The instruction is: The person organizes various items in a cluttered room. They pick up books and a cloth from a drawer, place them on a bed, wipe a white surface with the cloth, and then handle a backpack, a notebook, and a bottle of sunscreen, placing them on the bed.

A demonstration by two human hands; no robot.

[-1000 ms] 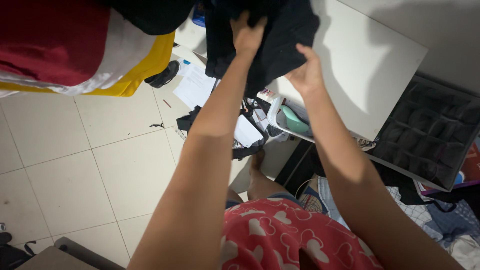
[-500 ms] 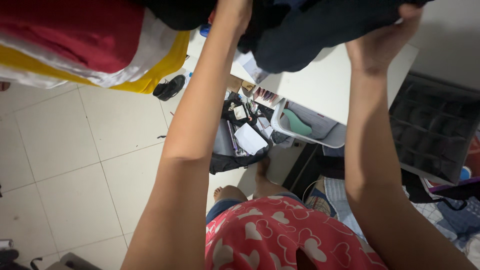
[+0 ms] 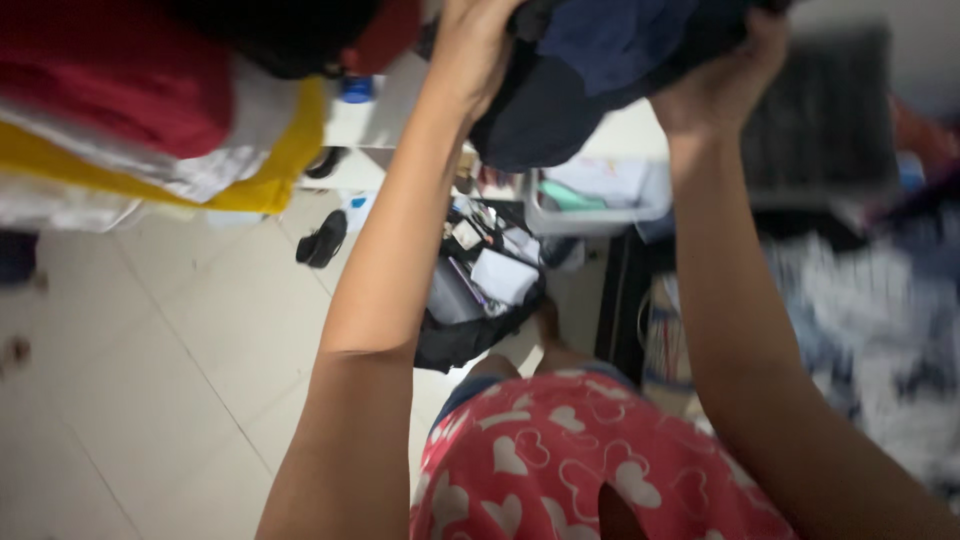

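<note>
**A:** Dark navy cloth, that's what you've got. Your left hand is clamped on the near edge of the dark bundle of clothes, fingers curled up into the fabric. Your right hand is under its far side, palm up, gripping it too.

**B:** Where's the bundle sitting?

**A:** It's up at the top of your view, raised between both hands at arm's length, above the white table. Can't tell if it touches anything above; the frame cuts it off.

**B:** What's next to it?

**A:** Just left of your left hand there's a stack of folded fabric: red on top, then white, then yellow, with something black over it. It's apart from the bundle.

**B:** Below your arms?

**A:** Under the table edge you have a white tray with a pale green item in it. Lower, between your forearms, an open black bag lies on the tiled floor, with papers and small stuff inside. A black shoe lies on the tiles left of the bag, well apart from it.

**B:** Right side?

**A:** Too blurred. A dark slatted panel sits behind your right hand, and there's a heap of pale cloth below it. Your red top with white hearts fills the bottom.
</note>
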